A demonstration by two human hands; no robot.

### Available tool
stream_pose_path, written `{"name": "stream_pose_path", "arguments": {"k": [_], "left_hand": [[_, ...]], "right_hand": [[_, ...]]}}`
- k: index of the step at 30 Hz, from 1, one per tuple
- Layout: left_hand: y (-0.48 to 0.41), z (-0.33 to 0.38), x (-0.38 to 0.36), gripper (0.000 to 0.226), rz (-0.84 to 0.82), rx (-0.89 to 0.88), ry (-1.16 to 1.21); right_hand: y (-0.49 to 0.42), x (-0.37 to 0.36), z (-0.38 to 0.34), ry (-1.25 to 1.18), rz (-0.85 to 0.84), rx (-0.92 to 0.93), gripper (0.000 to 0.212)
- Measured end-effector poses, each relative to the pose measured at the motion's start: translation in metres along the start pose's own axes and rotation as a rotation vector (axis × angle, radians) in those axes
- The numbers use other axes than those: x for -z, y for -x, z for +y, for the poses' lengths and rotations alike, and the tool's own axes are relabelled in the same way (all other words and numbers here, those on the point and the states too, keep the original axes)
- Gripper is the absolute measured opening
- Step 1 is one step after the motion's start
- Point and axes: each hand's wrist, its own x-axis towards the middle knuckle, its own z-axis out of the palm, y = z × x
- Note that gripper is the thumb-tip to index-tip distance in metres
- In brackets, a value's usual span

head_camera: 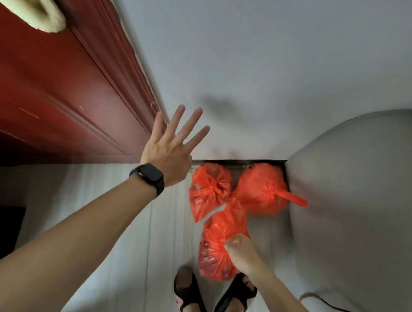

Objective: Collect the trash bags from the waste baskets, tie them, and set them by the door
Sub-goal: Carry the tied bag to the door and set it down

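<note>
Gripping a bulging red trash bag [217,245]: right hand [239,253]. Left hand [168,148] splayed, empty. Two knotted red bags [210,187] [263,188] on floor [139,225], touching; contents indistinct.

Narrow floor strip [139,225] between door [38,99] and sofa [365,201]; tied bags [260,188] block wall [238,56] end; left side free

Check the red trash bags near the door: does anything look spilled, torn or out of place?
Nothing stands out. The left tied bag and the right tied bag sit on the floor by the wall, nothing spilled. The right hand grips the third bag, not yet released.
</note>
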Motion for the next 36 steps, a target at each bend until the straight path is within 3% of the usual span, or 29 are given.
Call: {"name": "stream_pose_path", "arguments": {"k": [5, 10, 14, 17, 20, 25, 31, 34, 36], "left_hand": [[-0.037, 0.002, -0.044, 0.101, 0.138, 0.192, 0.03], [-0.054, 0.021, -0.067, 0.1, 0.172, 0.305, 0.054], [-0.06, 0.024, -0.073, 0.097, 0.174, 0.306, 0.051], [-0.06, 0.02, -0.078, 0.099, 0.199, 0.291, 0.043], [-0.06, 0.017, -0.082, 0.1, 0.223, 0.271, 0.01], [-0.059, 0.014, -0.085, 0.099, 0.236, 0.254, 0.002], [-0.056, 0.006, -0.09, 0.108, 0.227, 0.223, -0.037], [-0.054, 0.007, -0.083, 0.107, 0.199, 0.224, -0.016], [-0.053, 0.008, -0.08, 0.107, 0.181, 0.227, -0.011]], "right_hand": [[-0.062, -0.024, 0.015, 0.081, -0.028, -0.019, 0.042], [-0.101, -0.032, 0.017, 0.146, -0.026, -0.069, 0.038], [-0.128, -0.021, 0.011, 0.092, -0.017, -0.11, 0.031], [-0.139, -0.01, -0.005, -0.163, 0.051, -0.12, 0.023], [-0.145, -0.012, -0.005, -0.219, 0.123, -0.086, 0.017], [-0.14, -0.037, 0.021, 0.051, -0.101, -0.133, 0.027], [-0.152, -0.031, 0.009, 0.167, -0.055, -0.096, 0.033], [-0.15, -0.022, 0.0, 0.276, -0.048, -0.048, 0.016], [-0.146, -0.016, -0.003, 0.239, 0.037, -0.01, 0.026]]}}
